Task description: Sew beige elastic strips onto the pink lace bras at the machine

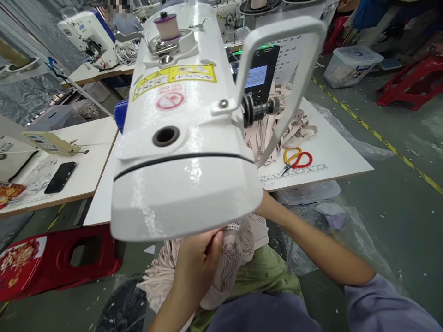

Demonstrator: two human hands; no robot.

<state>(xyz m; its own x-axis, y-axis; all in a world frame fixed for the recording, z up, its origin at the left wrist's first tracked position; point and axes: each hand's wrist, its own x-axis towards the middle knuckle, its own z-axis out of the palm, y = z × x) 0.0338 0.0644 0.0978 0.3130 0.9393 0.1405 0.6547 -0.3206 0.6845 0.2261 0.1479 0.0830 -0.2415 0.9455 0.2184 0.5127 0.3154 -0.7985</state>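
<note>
A white sewing machine head (187,193) fills the middle of the view, hiding the needle area. Just below its front edge, my left hand (200,256) pinches pale pink lace fabric (230,263) between thumb and curled fingers. The fabric hangs in folds over my lap, with more of it gathered to the left of my wrist. My right forearm reaches in from the right, and only the wrist end of my right hand (266,204) shows beside the machine. Its fingers are hidden behind the machine head.
Scissors (296,159) with yellow and red handles lie by a ruler (311,169) on the white table (346,161). Pale fabric strips (270,131) are heaped behind them. A red stool (62,258) stands left; a black phone (60,177) lies on the neighbouring table.
</note>
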